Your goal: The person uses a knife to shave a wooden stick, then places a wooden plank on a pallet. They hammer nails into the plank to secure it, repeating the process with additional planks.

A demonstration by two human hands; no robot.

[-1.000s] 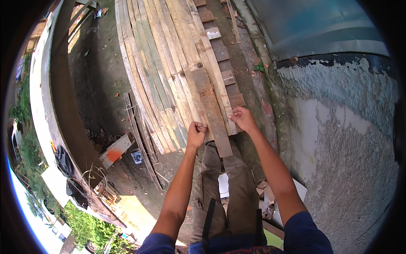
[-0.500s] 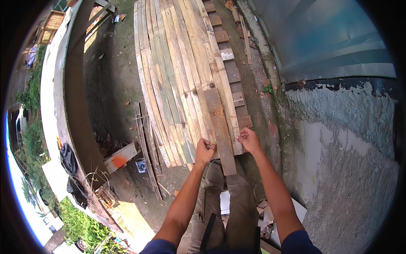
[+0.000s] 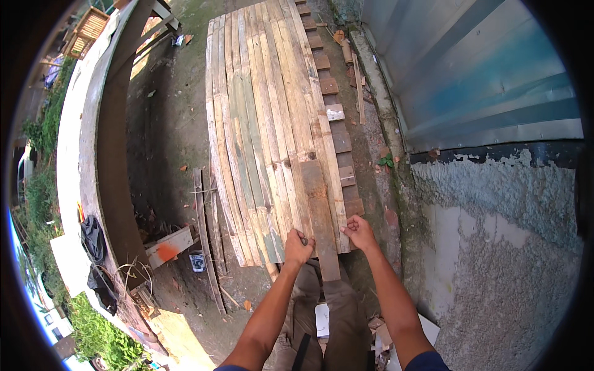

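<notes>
A long panel of split bamboo slats (image 3: 266, 117) lies in front of me, its near end by my legs. On its near right part rests a loose brown wooden plank (image 3: 322, 210), lengthwise, jutting past the end toward my thighs. My left hand (image 3: 298, 247) is closed just left of the plank, low over the slats; a small dark bit shows at its fingers, too small to name. Right of the plank, my right hand (image 3: 359, 234) has thumb and fingers pinched together at the outermost slat's near end. Whatever those fingertips hold is hidden.
Short wooden crosspieces (image 3: 343, 141) stick out along the panel's right side. A rough plastered wall (image 3: 482, 247) and metal sheeting (image 3: 476, 74) stand at right. On the left are a long table (image 3: 114, 142), a paint can (image 3: 197, 261), an orange-marked board (image 3: 173, 246) and loose wood strips (image 3: 207, 241).
The whole scene sits lower in the picture, as my head has tilted up. Both hands keep about the same places beside the plank, and the plank stays put on the slats.
</notes>
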